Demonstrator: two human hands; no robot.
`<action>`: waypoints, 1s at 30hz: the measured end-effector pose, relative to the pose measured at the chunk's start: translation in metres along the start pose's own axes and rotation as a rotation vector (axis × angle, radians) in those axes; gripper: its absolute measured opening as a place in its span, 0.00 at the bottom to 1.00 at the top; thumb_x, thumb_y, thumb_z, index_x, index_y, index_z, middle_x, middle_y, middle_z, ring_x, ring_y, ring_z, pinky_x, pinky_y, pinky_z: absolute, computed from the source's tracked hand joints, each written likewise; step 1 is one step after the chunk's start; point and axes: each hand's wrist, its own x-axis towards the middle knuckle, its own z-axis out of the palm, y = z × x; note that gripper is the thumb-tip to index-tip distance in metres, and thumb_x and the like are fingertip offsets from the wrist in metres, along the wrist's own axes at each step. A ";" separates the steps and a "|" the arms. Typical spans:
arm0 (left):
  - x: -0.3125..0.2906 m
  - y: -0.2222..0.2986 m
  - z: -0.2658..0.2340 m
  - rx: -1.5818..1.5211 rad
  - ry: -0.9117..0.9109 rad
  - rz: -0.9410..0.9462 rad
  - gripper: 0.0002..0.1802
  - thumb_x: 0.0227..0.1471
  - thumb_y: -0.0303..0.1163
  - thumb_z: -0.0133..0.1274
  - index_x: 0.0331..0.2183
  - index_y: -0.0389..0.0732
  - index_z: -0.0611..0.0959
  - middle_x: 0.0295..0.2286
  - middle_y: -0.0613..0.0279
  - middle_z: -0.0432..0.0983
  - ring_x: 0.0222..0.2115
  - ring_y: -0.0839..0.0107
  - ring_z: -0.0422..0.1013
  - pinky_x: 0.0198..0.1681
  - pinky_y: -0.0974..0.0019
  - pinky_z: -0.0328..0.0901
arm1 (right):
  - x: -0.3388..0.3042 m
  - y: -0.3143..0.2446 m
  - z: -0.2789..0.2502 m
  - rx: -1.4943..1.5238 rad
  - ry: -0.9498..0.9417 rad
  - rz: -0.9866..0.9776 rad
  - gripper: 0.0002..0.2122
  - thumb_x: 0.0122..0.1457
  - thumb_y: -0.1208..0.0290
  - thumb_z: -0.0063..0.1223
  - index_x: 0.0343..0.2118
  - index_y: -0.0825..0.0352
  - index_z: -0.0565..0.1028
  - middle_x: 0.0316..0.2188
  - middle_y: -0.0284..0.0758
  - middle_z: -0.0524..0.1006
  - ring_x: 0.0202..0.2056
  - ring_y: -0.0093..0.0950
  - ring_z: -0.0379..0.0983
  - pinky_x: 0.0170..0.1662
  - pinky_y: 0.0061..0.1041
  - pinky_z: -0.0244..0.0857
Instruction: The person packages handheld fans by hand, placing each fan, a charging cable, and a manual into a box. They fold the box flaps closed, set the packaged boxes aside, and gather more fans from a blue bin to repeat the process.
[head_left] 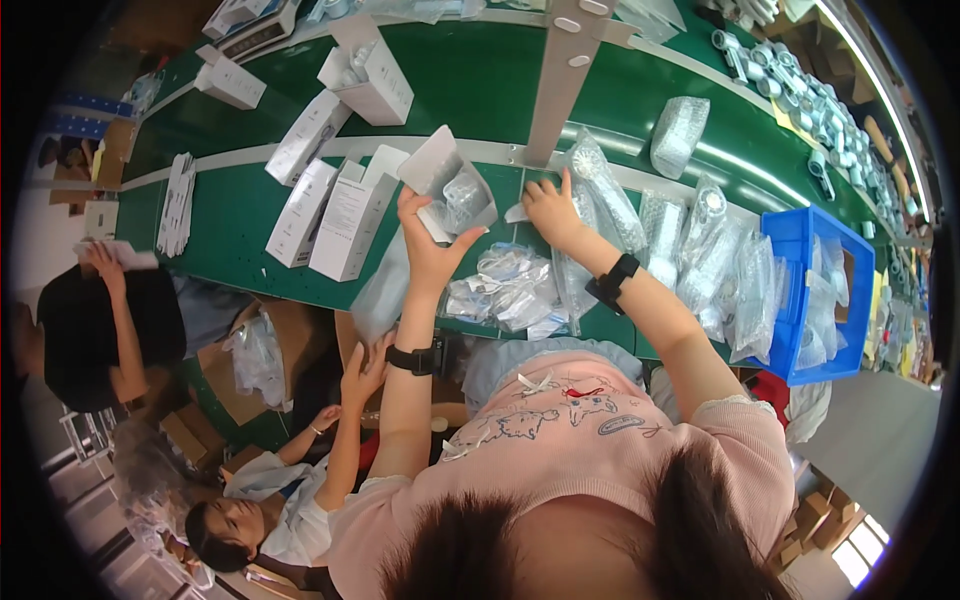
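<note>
My left hand [436, 250] grips an open white box [432, 165] from below, thumb and fingers apart around it. Inside the box's mouth sits a clear bubble-wrapped part [462, 200]. To the right, my right hand [552, 214] is low over the green bench with its fingers bent. The edge of a small pale piece [516, 213] shows beside its fingers; its kind is unclear. Below that hand lies a pile of small clear bags [508, 288] with white and blue contents. Just right of it is a long bubble-wrapped item [606, 190].
White cartons [345, 225] stand left on the green bench [455, 75]. Several wrapped items [700, 240] lie right, before a blue crate [800, 300]. A metal post [565, 85] rises behind my hands. A co-worker's hand [365, 375] is near a translucent bag [382, 290] at my left forearm.
</note>
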 end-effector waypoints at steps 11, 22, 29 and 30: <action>0.033 0.031 -0.026 0.308 -0.126 -0.323 0.10 0.32 0.26 0.59 0.22 0.34 0.77 0.35 0.49 0.70 0.33 0.56 0.68 0.36 0.63 0.62 | 0.027 0.009 -0.131 0.684 0.291 -0.257 0.15 0.42 0.77 0.50 0.37 0.64 0.71 0.34 0.35 0.70 0.36 0.34 0.68 0.38 0.29 0.65; 0.036 0.009 -0.024 0.175 0.029 -0.431 0.07 0.32 0.25 0.57 0.19 0.31 0.77 0.23 0.55 0.73 0.24 0.64 0.67 0.28 0.68 0.60 | 0.074 -0.027 -0.121 0.164 0.267 -0.831 0.15 0.39 0.76 0.48 0.34 0.69 0.71 0.30 0.39 0.66 0.40 0.33 0.63 0.39 0.25 0.64; 0.038 0.007 -0.016 0.150 0.100 -0.342 0.06 0.33 0.25 0.57 0.20 0.32 0.78 0.19 0.64 0.72 0.18 0.77 0.59 0.21 0.73 0.54 | 0.070 -0.022 -0.120 0.441 0.095 -0.782 0.15 0.39 0.74 0.50 0.34 0.69 0.71 0.30 0.37 0.67 0.38 0.35 0.64 0.46 0.31 0.59; 0.038 0.007 -0.016 0.147 0.101 -0.344 0.06 0.33 0.25 0.57 0.20 0.32 0.78 0.19 0.64 0.72 0.18 0.77 0.60 0.21 0.73 0.54 | 0.071 -0.022 -0.119 0.460 -0.003 -0.780 0.16 0.39 0.74 0.50 0.35 0.69 0.71 0.31 0.37 0.67 0.39 0.36 0.64 0.48 0.32 0.58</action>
